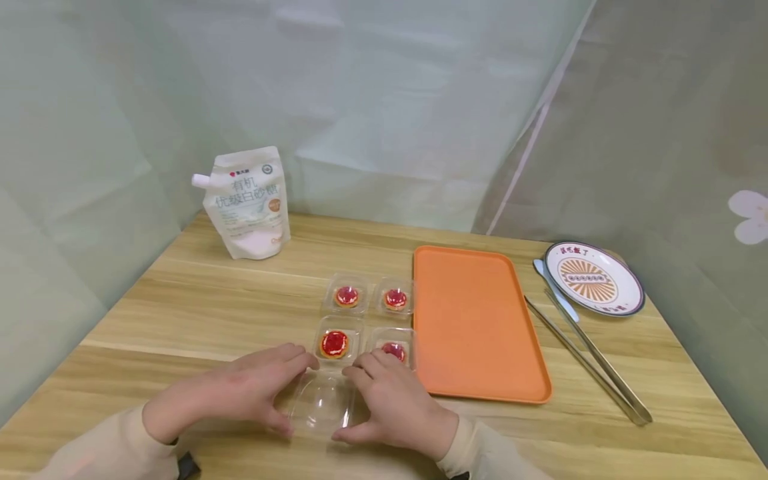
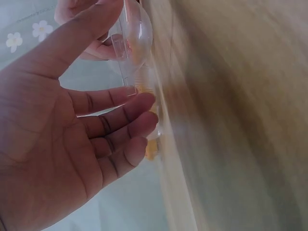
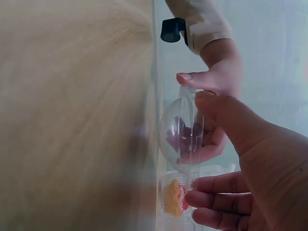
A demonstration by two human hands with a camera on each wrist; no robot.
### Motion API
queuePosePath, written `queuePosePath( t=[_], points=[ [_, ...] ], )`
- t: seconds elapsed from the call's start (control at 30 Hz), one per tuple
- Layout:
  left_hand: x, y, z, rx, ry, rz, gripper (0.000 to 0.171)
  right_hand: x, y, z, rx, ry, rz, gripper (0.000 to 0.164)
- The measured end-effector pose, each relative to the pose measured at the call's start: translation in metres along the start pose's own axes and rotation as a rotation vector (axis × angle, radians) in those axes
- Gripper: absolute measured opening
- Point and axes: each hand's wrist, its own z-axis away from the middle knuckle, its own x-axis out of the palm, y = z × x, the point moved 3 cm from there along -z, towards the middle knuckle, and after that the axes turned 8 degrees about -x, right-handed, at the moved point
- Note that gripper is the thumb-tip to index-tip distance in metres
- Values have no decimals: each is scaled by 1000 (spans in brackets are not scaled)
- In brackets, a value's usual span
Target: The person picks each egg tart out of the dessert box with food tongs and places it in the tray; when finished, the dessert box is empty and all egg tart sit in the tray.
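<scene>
Left hand (image 1: 261,381) and right hand (image 1: 396,403) half-open, gripping clear dome (image 1: 324,401) by rim between them | 4 tart boxes (image 1: 355,342) just beyond hands | risk: uneven squeeze could buckle dome

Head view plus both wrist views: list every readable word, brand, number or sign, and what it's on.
"有机": white pouch, front
"优级白砂糖": same pouch, line below
"吃飯了": plate, upper rim, after one unclear character
Too small or blurred: the pouch's brand, badges and fine print; the plate's centre band and lower rim; faint lettering on the cloth, left wrist view.
Right wrist view: none readable. No readable numbers.
</scene>
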Motion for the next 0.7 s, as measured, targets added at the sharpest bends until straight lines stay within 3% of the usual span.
queuePosePath(
  t=[0.5, 0.7],
  points=[
    [1, -4, 5, -41, -5, -2, 80, 1, -3, -2, -54, 28, 47, 75],
    [2, -3, 6, -19, 24, -40, 80, 3, -4, -1, -52, 42, 48, 75]
  ],
)
